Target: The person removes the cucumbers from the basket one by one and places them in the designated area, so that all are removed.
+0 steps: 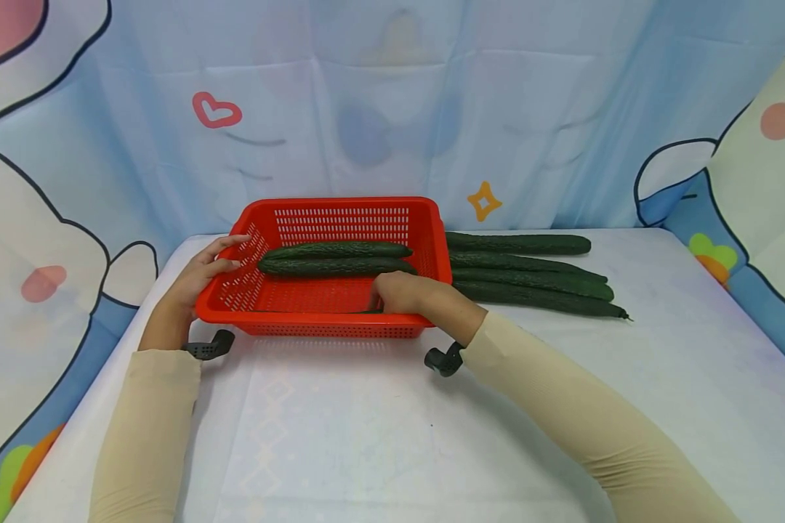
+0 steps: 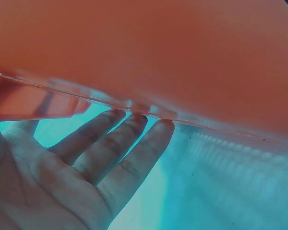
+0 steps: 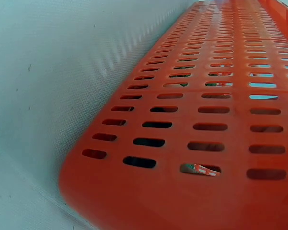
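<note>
A red plastic basket [image 1: 327, 325] with slotted walls stands on the table. Two dark green cucumbers [image 1: 336, 267] lie side by side inside it, towards the back. Another cucumber [image 1: 366, 312] shows as a thin green strip behind the front wall. Reaching over the front right rim, my right hand [image 1: 402, 292] grips that cucumber near its right end, its fingertips mostly hidden by the wall. My left hand [image 1: 199, 280] is at the basket's left side, and in the left wrist view its nearly straight fingers [image 2: 129, 165] touch the basket from outside.
Several more cucumbers [image 1: 530, 282] lie roughly parallel on the white-covered table [image 1: 340, 436], right of the basket, their left ends partly behind it. A blue cartoon-print curtain [image 1: 379, 109] hangs behind the table. In the right wrist view the slotted basket wall fills most of the frame.
</note>
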Demonstrator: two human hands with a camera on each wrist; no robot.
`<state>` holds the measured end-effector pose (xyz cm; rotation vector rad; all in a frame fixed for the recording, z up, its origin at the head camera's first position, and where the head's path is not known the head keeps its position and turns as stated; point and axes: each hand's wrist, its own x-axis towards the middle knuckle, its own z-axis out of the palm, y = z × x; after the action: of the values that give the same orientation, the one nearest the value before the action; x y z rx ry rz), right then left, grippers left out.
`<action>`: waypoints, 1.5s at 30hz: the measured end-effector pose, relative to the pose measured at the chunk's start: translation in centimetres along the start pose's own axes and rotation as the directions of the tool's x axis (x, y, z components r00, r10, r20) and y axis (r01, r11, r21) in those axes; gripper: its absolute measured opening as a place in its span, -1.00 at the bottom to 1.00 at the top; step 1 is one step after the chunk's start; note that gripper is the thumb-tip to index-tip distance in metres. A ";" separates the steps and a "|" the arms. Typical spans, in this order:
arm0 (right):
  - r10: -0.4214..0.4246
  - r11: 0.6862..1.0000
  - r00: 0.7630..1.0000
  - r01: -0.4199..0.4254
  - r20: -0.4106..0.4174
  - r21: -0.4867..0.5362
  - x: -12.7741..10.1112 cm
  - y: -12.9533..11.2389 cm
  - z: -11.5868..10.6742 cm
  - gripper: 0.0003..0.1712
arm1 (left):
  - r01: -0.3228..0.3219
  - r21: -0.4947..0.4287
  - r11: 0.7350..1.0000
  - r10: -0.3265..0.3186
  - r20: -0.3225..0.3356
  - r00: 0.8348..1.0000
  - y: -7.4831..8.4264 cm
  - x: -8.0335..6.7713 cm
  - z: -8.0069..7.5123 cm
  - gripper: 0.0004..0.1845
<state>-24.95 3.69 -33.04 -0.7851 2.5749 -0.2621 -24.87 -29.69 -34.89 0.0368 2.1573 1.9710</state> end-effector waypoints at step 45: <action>-0.092 0.993 0.994 0.086 -0.063 -0.082 -0.5 -0.1 -0.1 -0.79 | -0.014 -0.013 1.000 0.014 0.005 1.000 0.1 -0.2 0.2 -0.47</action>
<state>-24.57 3.91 -32.73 -0.9365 2.6303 -0.2186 -24.67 -29.55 -34.77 0.0554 2.1471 1.9900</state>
